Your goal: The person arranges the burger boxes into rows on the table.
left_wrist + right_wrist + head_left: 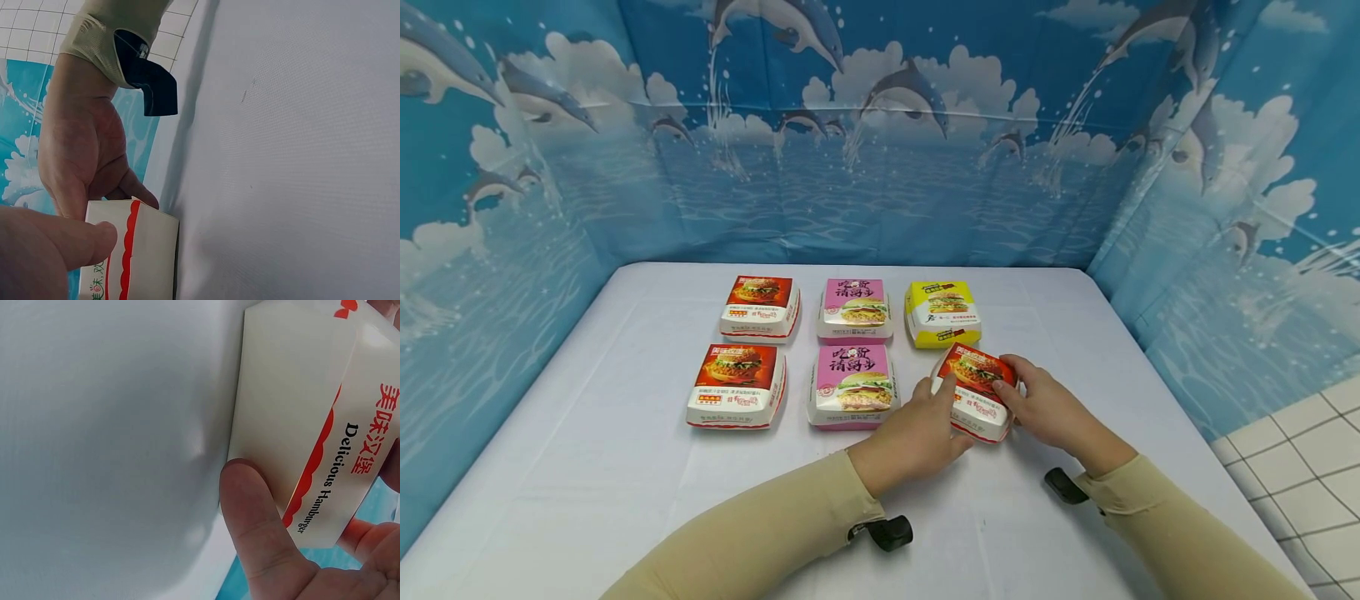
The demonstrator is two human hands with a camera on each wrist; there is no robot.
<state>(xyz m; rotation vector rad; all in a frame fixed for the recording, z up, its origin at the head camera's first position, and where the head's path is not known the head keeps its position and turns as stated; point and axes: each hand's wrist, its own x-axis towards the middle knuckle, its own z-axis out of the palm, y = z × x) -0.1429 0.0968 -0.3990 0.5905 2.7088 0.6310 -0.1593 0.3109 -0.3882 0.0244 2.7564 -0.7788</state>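
Observation:
Both hands hold a red-and-white burger box (981, 412), turned askew on the table at the right end of the near row. The left hand (913, 437) grips its left side, thumb at the near edge; in the left wrist view that thumb (94, 242) lies against the white wall beside the red scalloped trim. On the opposite side, the right hand (1052, 408) has its fingers around the box's right edge. "Delicious Hamburger" is printed on the box wall (300, 394) in the right wrist view, where the right thumb (250, 506) presses low on it.
Two pink burger boxes (853, 387) stand in the middle column, and two more red ones (737, 387) at the left. Just behind the held box is a yellow box (943, 315). A dolphin-print curtain (865, 192) surrounds the white table (587, 467).

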